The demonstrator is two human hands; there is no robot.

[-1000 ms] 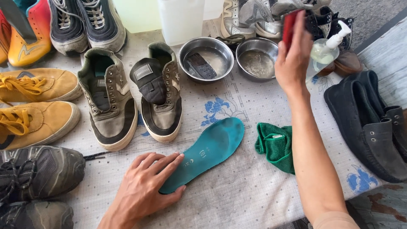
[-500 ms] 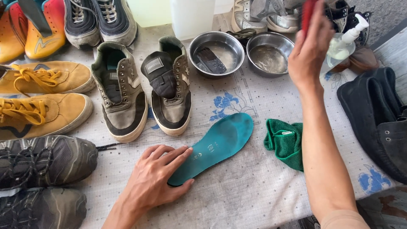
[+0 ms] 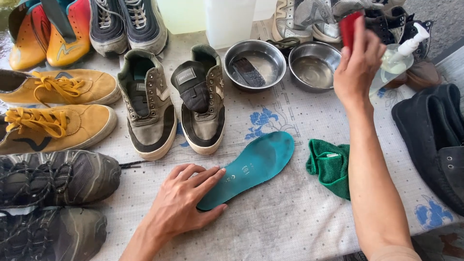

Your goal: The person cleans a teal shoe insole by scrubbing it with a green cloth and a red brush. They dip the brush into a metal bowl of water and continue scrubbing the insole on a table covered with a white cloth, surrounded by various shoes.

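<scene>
Pinning the teal insole (image 3: pixel 251 166) flat on the patterned cloth (image 3: pixel 290 227), the left hand (image 3: pixel 186 205) is laid over the heel end with fingers spread and pressed down, thumb tucked against the near edge. The insole lies in front of the grey-and-olive sneaker pair (image 3: pixel 169 106), toe end angled away toward the two steel bowls (image 3: pixel 285 63). Right of the insole a green rag (image 3: pixel 331 166) is crumpled, not touching it. The right hand (image 3: pixel 357 65) is raised beyond the insole, fingers closed around a small red object (image 3: pixel 349 26) whose kind cannot be told, just beside a clear pump bottle (image 3: pixel 396 60). Judgement: the hold should be kept at the heel only, so the arch and toe area stay exposed for whatever is brought down on them; pressure should be even, since the thin foam is likely to curl or slide on the cloth. The yellow suede shoes (image 3: pixel 53 106), left of the insole, are best kept out of any splash
</scene>
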